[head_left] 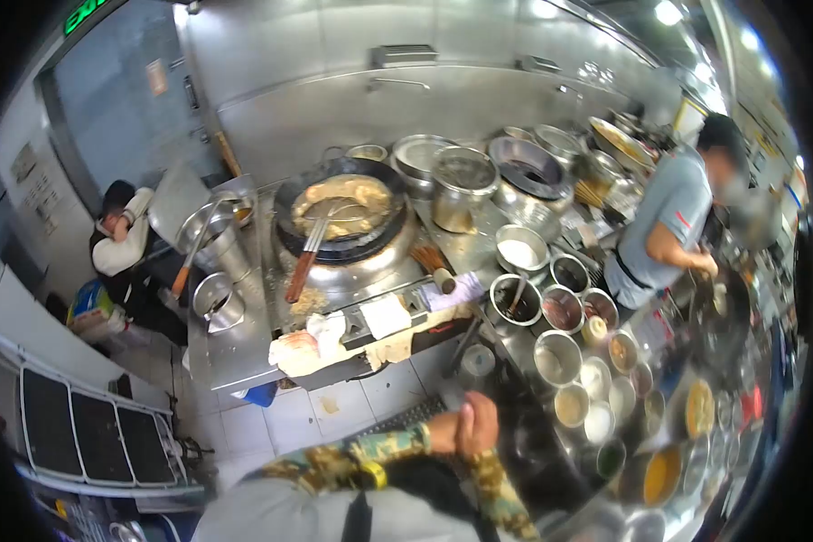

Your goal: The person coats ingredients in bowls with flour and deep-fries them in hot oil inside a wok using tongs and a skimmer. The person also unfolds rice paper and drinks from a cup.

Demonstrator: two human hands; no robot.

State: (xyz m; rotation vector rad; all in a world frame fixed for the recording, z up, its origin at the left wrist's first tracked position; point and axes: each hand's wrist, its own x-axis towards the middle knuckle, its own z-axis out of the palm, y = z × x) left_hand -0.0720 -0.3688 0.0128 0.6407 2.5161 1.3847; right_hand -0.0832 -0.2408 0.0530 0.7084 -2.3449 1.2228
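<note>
Both of my forearms wear camouflage sleeves and meet in front of my body. My right hand (481, 423) looks curled closed, pressed against my left hand (445, 433) around the wrist. The left fingers are hidden, and whether anything is held between the hands cannot be seen. Ahead on the stove stands a large wok (285, 237) with light brown food in it. A strainer (336, 210) with a wooden handle rests in the wok, touched by neither hand. Folded cloths (385, 316) and a bamboo brush (429, 259) lie along the stove's near edge.
Several metal bowls of sauces and seasonings (557, 358) stand to my right. Pots (463, 185) stand behind. One person (664, 217) works at another wok (724, 303); another (122, 244) is at far left. A rack (95, 425) stands lower left.
</note>
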